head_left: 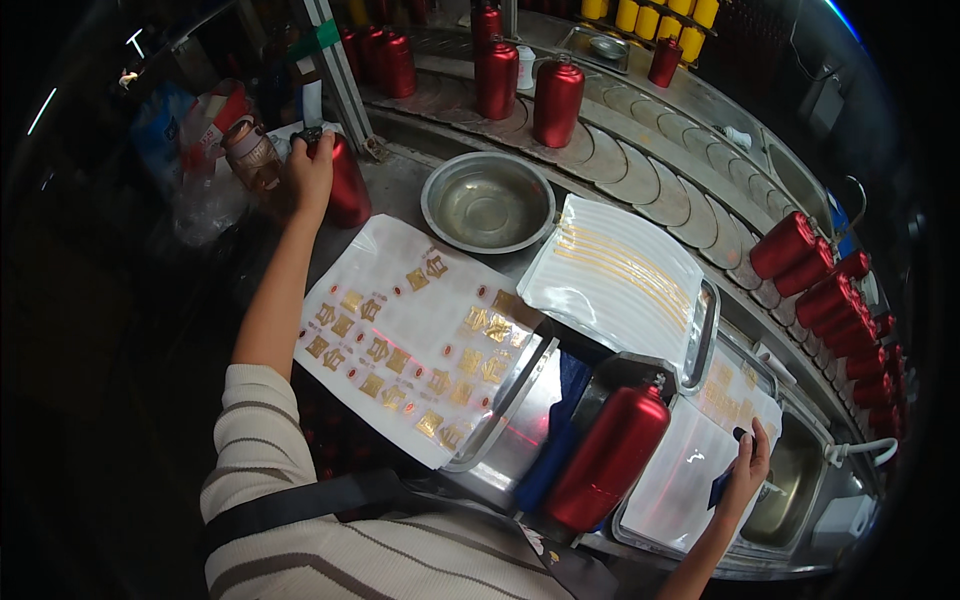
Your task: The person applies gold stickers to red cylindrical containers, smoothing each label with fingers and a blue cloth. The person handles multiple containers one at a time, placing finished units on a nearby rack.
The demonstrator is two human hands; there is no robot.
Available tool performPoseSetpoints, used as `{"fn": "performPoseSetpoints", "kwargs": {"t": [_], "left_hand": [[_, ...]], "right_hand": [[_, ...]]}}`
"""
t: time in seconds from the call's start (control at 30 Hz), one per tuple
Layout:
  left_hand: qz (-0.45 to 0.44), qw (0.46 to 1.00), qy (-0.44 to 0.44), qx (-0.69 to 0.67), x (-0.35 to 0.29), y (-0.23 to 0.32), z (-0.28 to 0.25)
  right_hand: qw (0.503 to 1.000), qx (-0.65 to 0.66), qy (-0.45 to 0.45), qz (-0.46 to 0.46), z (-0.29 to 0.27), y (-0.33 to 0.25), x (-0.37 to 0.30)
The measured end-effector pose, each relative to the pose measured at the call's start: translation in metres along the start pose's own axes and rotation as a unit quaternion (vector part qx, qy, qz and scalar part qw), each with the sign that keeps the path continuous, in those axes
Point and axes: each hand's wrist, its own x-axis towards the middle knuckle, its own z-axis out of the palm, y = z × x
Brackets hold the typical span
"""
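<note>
My left hand (312,172) reaches to the far left, its fingers closed round the dark top of a standing red metallic bottle (347,190). On the right, my right hand (750,468) is over a white decal sheet (660,470), closed on a small dark flat piece (719,487) that shows only in part. Another red bottle (612,455) lies tilted in front of me, neck pointing away, with a blue cloth (553,440) beside it. A white sheet with gold and red decals (410,340) lies between my arms.
A round metal basin (488,203) stands beyond the sheets, beside a tray bearing white sheets with gold lines (620,265). Behind runs a conveyor of round plates (640,175) carrying several red bottles (558,100). A sink (790,490) with a tap is at right; plastic bags (205,190) at left.
</note>
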Motion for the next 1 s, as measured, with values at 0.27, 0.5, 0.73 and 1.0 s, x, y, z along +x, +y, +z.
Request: {"fn": "performPoseSetpoints", "kwargs": {"t": [0.27, 0.5, 0.73, 1.0], "left_hand": [[0.021, 0.991, 0.011, 0.135, -0.02, 0.026, -0.035], [0.016, 0.932, -0.362, 0.015, -0.138, 0.078, -0.063], [0.029, 0.91, -0.41, 0.05, -0.152, 0.067, -0.036], [-0.014, 0.88, -0.443, -0.171, -0.177, 0.141, -0.005]], "right_hand": [[0.999, 0.016, 0.027, -0.005, 0.0, -0.01, -0.023], [1.0, 0.002, 0.002, -0.012, -0.001, -0.009, -0.028], [0.998, 0.018, -0.054, 0.004, 0.021, -0.026, -0.038], [0.996, 0.034, -0.067, 0.05, 0.028, -0.018, -0.054]]}}
